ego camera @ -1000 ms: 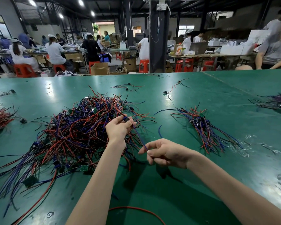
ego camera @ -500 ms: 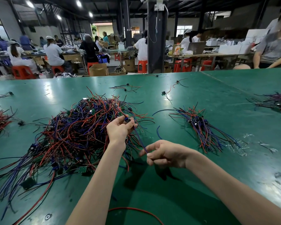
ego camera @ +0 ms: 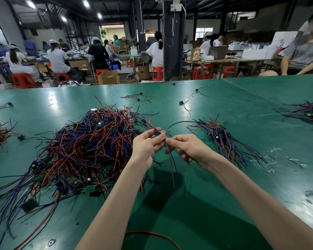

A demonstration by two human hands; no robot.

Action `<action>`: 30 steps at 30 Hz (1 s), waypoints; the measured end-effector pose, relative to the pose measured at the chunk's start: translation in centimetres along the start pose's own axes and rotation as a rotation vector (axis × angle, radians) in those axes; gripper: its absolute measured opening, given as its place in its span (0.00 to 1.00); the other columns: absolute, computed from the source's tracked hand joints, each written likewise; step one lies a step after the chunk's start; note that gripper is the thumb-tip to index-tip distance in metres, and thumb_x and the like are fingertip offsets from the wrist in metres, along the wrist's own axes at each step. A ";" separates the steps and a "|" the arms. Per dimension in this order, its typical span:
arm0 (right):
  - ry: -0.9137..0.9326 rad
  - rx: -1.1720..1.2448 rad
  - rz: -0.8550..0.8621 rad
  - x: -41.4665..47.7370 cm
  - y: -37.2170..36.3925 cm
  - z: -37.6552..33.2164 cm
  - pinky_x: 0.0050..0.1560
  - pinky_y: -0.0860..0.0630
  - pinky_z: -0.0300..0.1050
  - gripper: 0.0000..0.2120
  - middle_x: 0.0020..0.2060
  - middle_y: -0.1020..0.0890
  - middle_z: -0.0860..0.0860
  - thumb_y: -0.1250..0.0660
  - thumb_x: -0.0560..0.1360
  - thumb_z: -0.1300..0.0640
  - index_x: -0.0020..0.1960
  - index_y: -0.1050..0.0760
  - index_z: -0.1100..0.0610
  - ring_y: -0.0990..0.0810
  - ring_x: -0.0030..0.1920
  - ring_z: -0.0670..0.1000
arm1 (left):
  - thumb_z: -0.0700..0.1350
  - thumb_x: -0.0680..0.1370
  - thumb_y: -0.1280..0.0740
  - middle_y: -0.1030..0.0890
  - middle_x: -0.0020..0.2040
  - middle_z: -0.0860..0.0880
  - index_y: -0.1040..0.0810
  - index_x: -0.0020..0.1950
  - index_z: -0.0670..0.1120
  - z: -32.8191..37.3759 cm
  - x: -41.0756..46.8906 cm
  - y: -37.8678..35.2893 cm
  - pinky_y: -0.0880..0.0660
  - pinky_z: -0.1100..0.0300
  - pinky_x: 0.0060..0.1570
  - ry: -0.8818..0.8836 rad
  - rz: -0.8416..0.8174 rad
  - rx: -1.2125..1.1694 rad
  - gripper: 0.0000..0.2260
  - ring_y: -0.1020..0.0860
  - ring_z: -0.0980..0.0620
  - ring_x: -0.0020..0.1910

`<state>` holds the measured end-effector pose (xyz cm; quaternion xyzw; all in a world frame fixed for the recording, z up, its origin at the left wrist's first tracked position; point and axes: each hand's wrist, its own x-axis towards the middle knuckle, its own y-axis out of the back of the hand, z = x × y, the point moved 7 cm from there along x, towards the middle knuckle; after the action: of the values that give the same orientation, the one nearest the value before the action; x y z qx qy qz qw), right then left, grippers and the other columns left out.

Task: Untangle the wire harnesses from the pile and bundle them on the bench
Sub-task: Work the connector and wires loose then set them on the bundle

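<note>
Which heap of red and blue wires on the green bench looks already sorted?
The small bundle of red and blue wires beside the right hand: its strands lie side by side, while the big pile at left is a tangled mound.

Green bench (ego camera: 233, 109) with a large tangled wire pile (ego camera: 87, 147), a smaller bundle (ego camera: 220, 138), stray harnesses (ego camera: 139, 97) beyond.

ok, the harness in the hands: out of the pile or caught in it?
Looks out: left hand and right hand pinch the harness above the bench; its wires hang free, right of the pile.
</note>
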<state>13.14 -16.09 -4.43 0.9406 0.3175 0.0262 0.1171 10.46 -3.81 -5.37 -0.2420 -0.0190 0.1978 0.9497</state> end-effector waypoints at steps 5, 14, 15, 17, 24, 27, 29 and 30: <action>0.069 0.063 0.139 0.4 0.6 0.0 0.18 0.38 0.34 0.07 0.31 0.20 0.54 0.33 0.76 0.61 0.48 0.23 0.66 0.33 0.18 0.42 | 0.27 0.73 0.33 0.25 0.42 0.44 0.22 0.49 0.40 -0.6 0.0 -0.8 0.22 0.60 0.54 -0.029 -0.060 -0.011 0.10 0.17 0.56 0.38; 0.109 0.212 0.252 1.3 3.5 -1.4 0.20 0.31 0.36 0.06 0.28 0.22 0.54 0.34 0.75 0.67 0.40 0.25 0.63 0.29 0.20 0.44 | 0.37 0.73 0.30 0.17 0.54 0.57 0.20 0.56 0.54 -0.8 -0.6 -1.3 0.32 0.55 0.59 0.079 -0.201 0.112 0.16 0.22 0.58 0.55; 0.116 0.197 0.288 1.6 4.7 -1.7 0.20 0.30 0.36 0.05 0.29 0.22 0.55 0.34 0.75 0.67 0.40 0.25 0.63 0.28 0.20 0.44 | 0.37 0.73 0.30 0.18 0.55 0.57 0.21 0.57 0.54 -0.8 -0.6 -1.2 0.31 0.56 0.58 0.077 -0.196 0.118 0.17 0.22 0.58 0.55; 0.122 0.148 0.377 2.3 7.4 -2.1 0.21 0.29 0.36 0.05 0.30 0.22 0.56 0.34 0.75 0.67 0.41 0.26 0.64 0.28 0.20 0.43 | 0.36 0.74 0.31 0.17 0.55 0.54 0.22 0.60 0.51 -0.9 -0.5 -1.0 0.29 0.56 0.57 0.077 -0.179 0.107 0.17 0.21 0.55 0.53; -0.225 0.040 0.723 3.4 16.6 3.6 0.15 0.44 0.30 0.11 0.30 0.25 0.61 0.36 0.71 0.73 0.31 0.29 0.67 0.35 0.17 0.46 | 0.34 0.76 0.35 0.16 0.44 0.52 0.18 0.49 0.48 -1.3 -0.3 -0.6 0.27 0.61 0.47 0.010 -0.144 0.305 0.11 0.21 0.55 0.40; -0.365 -0.127 0.744 2.8 18.1 5.9 0.15 0.43 0.31 0.07 0.30 0.23 0.61 0.34 0.68 0.72 0.32 0.25 0.67 0.36 0.22 0.49 | 0.32 0.76 0.36 0.17 0.38 0.52 0.18 0.44 0.46 -1.5 -0.1 -1.0 0.28 0.66 0.39 -0.065 -0.152 0.494 0.11 0.23 0.56 0.34; -0.395 -0.217 0.744 2.5 18.2 6.7 0.16 0.39 0.33 0.04 0.30 0.21 0.60 0.33 0.68 0.69 0.34 0.22 0.68 0.33 0.21 0.49 | 0.33 0.76 0.36 0.17 0.38 0.49 0.18 0.46 0.44 -1.6 -0.1 -1.3 0.27 0.66 0.37 -0.146 -0.143 0.715 0.10 0.23 0.55 0.34; -0.398 -0.278 0.748 2.4 18.1 6.8 0.18 0.35 0.35 0.05 0.30 0.20 0.60 0.32 0.68 0.67 0.35 0.21 0.68 0.30 0.22 0.50 | 0.34 0.76 0.36 0.16 0.40 0.48 0.17 0.47 0.44 -1.6 -0.2 -1.3 0.25 0.64 0.40 -0.205 -0.135 0.861 0.09 0.22 0.54 0.36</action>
<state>26.61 -29.98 -6.79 0.9528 -0.0798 -0.0723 0.2837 11.02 -5.69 -6.16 0.1981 -0.0448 0.1481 0.9679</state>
